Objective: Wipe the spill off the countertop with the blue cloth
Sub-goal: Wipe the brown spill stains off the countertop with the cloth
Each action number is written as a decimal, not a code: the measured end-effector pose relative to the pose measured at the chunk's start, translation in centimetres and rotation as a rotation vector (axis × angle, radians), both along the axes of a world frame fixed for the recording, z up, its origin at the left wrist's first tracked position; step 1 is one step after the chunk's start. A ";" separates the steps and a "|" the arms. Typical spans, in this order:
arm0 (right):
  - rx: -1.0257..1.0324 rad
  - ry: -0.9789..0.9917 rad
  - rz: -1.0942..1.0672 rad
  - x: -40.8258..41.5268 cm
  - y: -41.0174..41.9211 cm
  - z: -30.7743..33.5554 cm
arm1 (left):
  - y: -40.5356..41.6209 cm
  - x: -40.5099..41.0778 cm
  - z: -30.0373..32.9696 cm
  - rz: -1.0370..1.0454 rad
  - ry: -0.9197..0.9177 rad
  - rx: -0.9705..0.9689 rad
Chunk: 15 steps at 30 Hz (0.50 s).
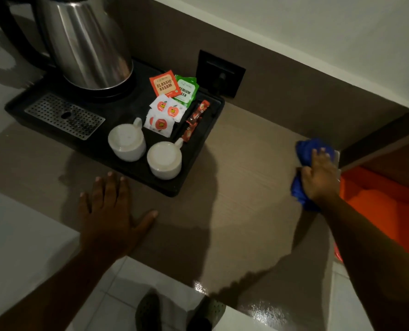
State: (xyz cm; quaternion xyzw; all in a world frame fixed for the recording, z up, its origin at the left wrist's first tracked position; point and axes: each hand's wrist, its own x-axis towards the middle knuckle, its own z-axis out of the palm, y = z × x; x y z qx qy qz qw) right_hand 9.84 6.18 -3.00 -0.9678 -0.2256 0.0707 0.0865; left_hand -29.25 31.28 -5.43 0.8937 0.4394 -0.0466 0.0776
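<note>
The blue cloth point(305, 152) lies bunched on the brown countertop point(246, 187) at its right edge. My right hand point(319, 177) presses down on the cloth, fingers curled over it, so its middle is hidden. My left hand point(110, 211) rests flat on the countertop with fingers spread, just in front of the black tray, holding nothing. A wet, shiny patch point(265, 311) glistens on the countertop near its front edge, below my right forearm.
A black tray point(194, 163) at the back left holds a steel kettle point(86, 41), two upturned white cups point(127, 142), tea sachets point(165, 84) and a drip grate point(65, 115). A wall socket point(220, 72) sits behind. An orange bin point(385, 204) stands right of the counter.
</note>
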 end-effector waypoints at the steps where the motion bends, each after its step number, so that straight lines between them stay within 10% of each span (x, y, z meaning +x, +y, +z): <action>1: -0.010 -0.011 -0.079 -0.3 -0.9 -0.1 | 0.0 0.0 -0.1 -0.002 -0.002 0.002; 8: -0.034 0.010 -0.514 -8.8 7.4 -0.7 | -0.2 -0.3 0.1 -0.026 -0.050 -0.003; 15: 0.021 0.014 0.537 -16.5 7.7 -0.4 | -0.5 -0.2 0.5 -0.030 -0.073 0.012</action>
